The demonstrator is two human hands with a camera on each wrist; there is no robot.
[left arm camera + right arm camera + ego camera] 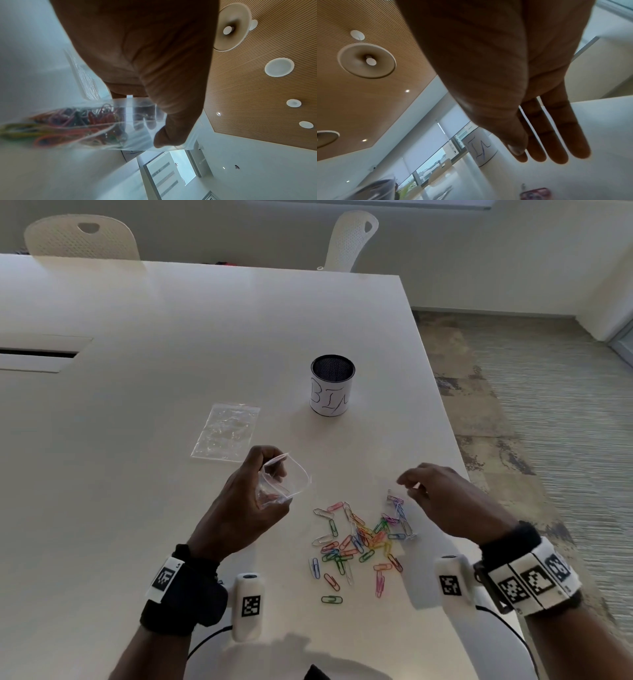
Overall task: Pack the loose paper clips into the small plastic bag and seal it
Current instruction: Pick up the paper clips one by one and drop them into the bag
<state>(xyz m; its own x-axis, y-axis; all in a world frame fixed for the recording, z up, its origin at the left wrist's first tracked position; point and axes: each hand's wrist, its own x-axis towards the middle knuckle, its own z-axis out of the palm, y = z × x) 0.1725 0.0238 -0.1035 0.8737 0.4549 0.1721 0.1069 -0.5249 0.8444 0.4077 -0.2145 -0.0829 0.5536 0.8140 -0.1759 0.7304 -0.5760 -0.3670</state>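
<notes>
Paper clips lie scattered between both hands, left hand pinching the small plastic bag open beside them, right hand relaxed above their far edge.

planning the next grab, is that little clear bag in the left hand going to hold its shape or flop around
Probably floppy: the small bag looks like thin clear film, and its mouth stays open only where the left hand pinches it. It likely weighs little, so it may shift when paper clips drop in. The smooth film could be slippery.
</notes>
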